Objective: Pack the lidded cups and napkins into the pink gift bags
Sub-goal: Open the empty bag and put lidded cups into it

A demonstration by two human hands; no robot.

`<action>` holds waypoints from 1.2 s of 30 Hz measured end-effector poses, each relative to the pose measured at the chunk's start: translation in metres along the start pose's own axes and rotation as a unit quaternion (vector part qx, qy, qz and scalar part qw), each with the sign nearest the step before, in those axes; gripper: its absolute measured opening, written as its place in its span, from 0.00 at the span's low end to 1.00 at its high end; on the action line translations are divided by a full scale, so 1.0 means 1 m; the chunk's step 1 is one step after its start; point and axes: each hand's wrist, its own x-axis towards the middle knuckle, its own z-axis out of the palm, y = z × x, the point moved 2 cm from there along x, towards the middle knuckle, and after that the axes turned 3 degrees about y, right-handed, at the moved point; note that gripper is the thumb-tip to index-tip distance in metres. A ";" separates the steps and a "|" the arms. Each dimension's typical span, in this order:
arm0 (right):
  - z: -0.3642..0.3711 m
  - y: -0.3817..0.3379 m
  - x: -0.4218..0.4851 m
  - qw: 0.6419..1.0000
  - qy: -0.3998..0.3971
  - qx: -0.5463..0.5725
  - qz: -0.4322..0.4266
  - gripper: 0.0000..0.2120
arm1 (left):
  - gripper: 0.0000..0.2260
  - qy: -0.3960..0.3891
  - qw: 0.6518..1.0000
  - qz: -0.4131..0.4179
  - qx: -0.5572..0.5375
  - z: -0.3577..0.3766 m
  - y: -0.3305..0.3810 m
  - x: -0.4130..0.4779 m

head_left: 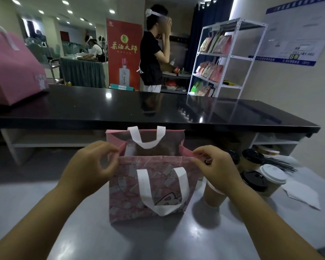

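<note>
Two bare hands pinch the top rim of a pink patterned gift bag with white strap handles (pixel 150 186), standing upright at centre on the grey work table (pixel 64 222). Left hand (pixel 90 166) grips the bag's near-left top corner between thumb and forefinger, other fingers curled. Right hand (pixel 216 166) pinches the near-right corner the same way. Bag mouth is held open; something pale shows inside at left, too unclear to name.

Just right of the bag: a tan paper cup (pixel 213 196) partly behind the right wrist, a tan cup with black lid (pixel 253 180), a cup with white lid (pixel 273 176), and more black-lidded cups (pixel 251 156) farther back. White paper napkins (pixel 302 192) lie at the far right of the table; thin black straws (pixel 281 165) lie just beyond the cups.

A glossy black counter (pixel 158 109) runs across behind the bag. A second large pink gift bag (pixel 13 72) stands on its far left end. Beyond it, a red standing banner (pixel 123 53) reads 茶酒大師 in gold above a pictured bottle. A person in a black top (pixel 152 53) stands beside it. A white metal shelf rack (pixel 225 57) at right holds packaged goods; the wall poster's (pixel 291 34) writing is too blurred to read.
</note>
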 end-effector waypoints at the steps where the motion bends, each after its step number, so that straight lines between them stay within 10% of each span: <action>1: -0.004 0.004 0.000 1.000 0.003 0.017 0.008 0.08 | 0.06 0.005 1.000 -0.004 0.004 -0.003 0.002 0.002; 8: -0.023 0.050 -0.007 0.996 0.027 0.000 0.081 0.05 | 0.06 0.022 1.000 0.018 0.000 -0.002 0.035 0.028; 13: -0.011 0.094 -0.021 0.931 -0.189 -0.227 0.214 0.25 | 0.06 -0.036 0.997 0.070 0.019 0.021 0.058 0.046; 20: 0.013 0.115 -0.036 0.896 -0.276 -0.218 0.270 0.31 | 0.05 -0.064 0.992 0.099 0.038 0.038 0.068 0.051; 36: -0.073 0.009 0.058 0.990 0.057 -0.130 0.010 0.28 | 0.09 -0.126 0.988 0.004 0.091 0.011 0.024 0.070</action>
